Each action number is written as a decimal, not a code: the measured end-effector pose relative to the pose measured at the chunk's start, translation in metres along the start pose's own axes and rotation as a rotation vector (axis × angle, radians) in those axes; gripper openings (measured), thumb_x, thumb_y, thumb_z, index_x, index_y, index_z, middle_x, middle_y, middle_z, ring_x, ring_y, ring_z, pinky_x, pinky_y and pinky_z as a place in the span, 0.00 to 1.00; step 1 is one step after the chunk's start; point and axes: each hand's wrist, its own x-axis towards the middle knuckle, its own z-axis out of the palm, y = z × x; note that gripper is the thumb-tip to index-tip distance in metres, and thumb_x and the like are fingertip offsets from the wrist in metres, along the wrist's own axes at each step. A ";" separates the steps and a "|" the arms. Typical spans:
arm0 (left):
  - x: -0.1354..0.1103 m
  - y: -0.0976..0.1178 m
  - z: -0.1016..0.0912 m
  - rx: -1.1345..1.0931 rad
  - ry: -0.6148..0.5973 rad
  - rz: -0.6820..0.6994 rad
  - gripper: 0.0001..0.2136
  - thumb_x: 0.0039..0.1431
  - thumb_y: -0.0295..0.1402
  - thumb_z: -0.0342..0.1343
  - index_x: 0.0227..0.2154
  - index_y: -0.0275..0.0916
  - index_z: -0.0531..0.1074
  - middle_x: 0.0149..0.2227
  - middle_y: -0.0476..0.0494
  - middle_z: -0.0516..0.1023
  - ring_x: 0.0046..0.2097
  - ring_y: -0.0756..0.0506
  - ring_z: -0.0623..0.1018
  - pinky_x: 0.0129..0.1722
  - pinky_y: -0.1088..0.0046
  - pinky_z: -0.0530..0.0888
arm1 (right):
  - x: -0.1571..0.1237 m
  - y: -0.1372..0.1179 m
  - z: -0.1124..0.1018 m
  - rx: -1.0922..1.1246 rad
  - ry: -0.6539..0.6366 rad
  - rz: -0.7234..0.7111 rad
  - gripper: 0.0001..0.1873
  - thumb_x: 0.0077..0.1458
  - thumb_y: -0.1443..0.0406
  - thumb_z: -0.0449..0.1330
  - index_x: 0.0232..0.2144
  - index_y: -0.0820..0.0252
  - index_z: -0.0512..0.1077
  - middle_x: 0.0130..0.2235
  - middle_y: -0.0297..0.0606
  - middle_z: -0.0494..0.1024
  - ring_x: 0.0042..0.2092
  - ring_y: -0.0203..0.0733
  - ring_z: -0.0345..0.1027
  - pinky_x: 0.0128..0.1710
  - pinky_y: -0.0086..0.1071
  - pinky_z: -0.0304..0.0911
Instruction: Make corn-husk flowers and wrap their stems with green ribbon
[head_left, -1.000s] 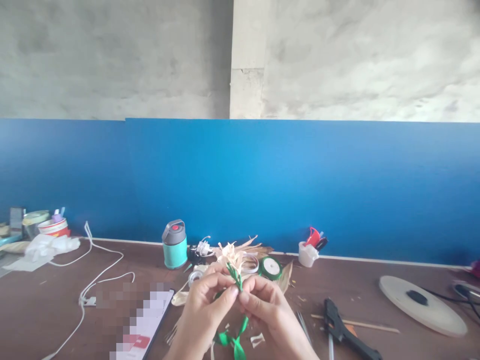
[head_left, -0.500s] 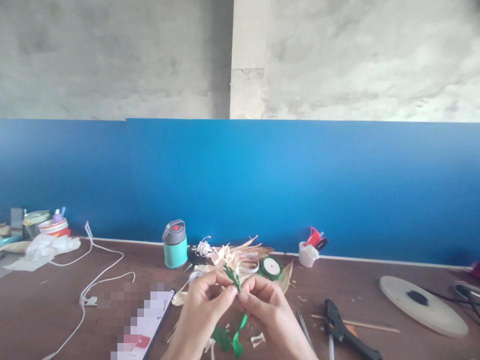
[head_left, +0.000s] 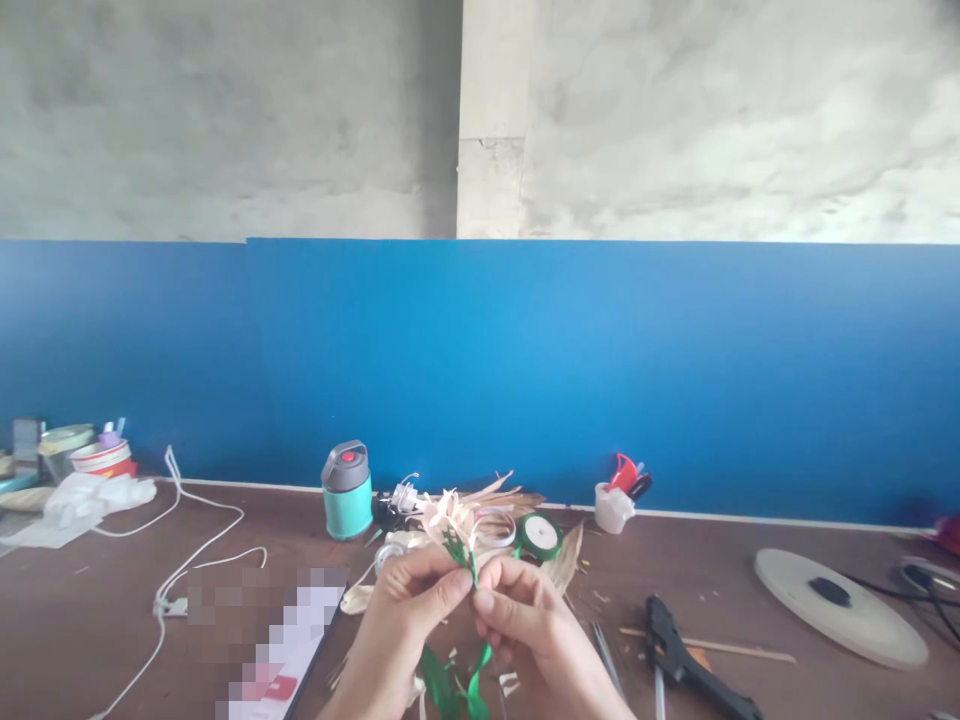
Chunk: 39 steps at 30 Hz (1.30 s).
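Note:
My left hand [head_left: 426, 605] pinches a thin green-wrapped stem [head_left: 474, 567] between thumb and forefinger. Small green leaf-like tips [head_left: 454, 547] stick up above those fingers. Close beside it, my right hand [head_left: 523, 608] is closed in a pinch at the lower part of the stem. Shiny green ribbon [head_left: 478, 685] hangs in a loose curl below the hands. A cream flower with pointed petals [head_left: 445, 513] shows just above the green tips; whether it joins the stem, I cannot tell.
Behind my hands lie dried husks [head_left: 495, 492] and a green ribbon spool [head_left: 540, 537]. A teal flask [head_left: 348, 508] stands left of them, near a phone [head_left: 300, 640]. To the right lie a black glue gun [head_left: 679, 655], a thin stick [head_left: 739, 651] and a round disc [head_left: 855, 635].
My right fingers have shifted slightly down along the stem and curl more. The green tips have moved a little left. The whole view has drifted slightly.

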 end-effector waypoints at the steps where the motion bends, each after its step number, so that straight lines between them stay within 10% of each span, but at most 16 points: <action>1: 0.000 -0.001 0.001 -0.017 0.014 0.015 0.11 0.51 0.36 0.63 0.17 0.36 0.77 0.17 0.48 0.74 0.22 0.48 0.72 0.24 0.74 0.68 | 0.000 0.001 0.000 0.003 -0.003 -0.010 0.20 0.36 0.57 0.74 0.20 0.64 0.70 0.18 0.30 0.70 0.19 0.25 0.54 0.19 0.21 0.47; 12: 0.003 -0.015 -0.002 -0.032 0.239 0.056 0.10 0.46 0.35 0.67 0.16 0.36 0.77 0.18 0.50 0.71 0.24 0.50 0.71 0.25 0.75 0.68 | 0.009 0.018 0.002 0.068 0.050 -0.060 0.20 0.36 0.57 0.74 0.19 0.64 0.69 0.18 0.30 0.69 0.19 0.26 0.54 0.19 0.21 0.46; 20: 0.008 -0.007 -0.011 0.056 0.092 -0.062 0.10 0.47 0.38 0.66 0.23 0.35 0.78 0.23 0.46 0.77 0.27 0.47 0.74 0.29 0.73 0.69 | 0.011 0.017 0.000 0.022 0.143 -0.131 0.21 0.35 0.55 0.74 0.18 0.63 0.69 0.17 0.29 0.67 0.19 0.26 0.52 0.18 0.22 0.45; 39: 0.005 -0.015 -0.010 0.536 0.257 0.150 0.09 0.51 0.35 0.60 0.20 0.38 0.73 0.21 0.48 0.75 0.28 0.46 0.72 0.30 0.74 0.68 | 0.004 0.026 0.008 -0.647 0.392 -0.547 0.12 0.54 0.62 0.59 0.20 0.58 0.66 0.20 0.32 0.67 0.23 0.36 0.58 0.23 0.29 0.53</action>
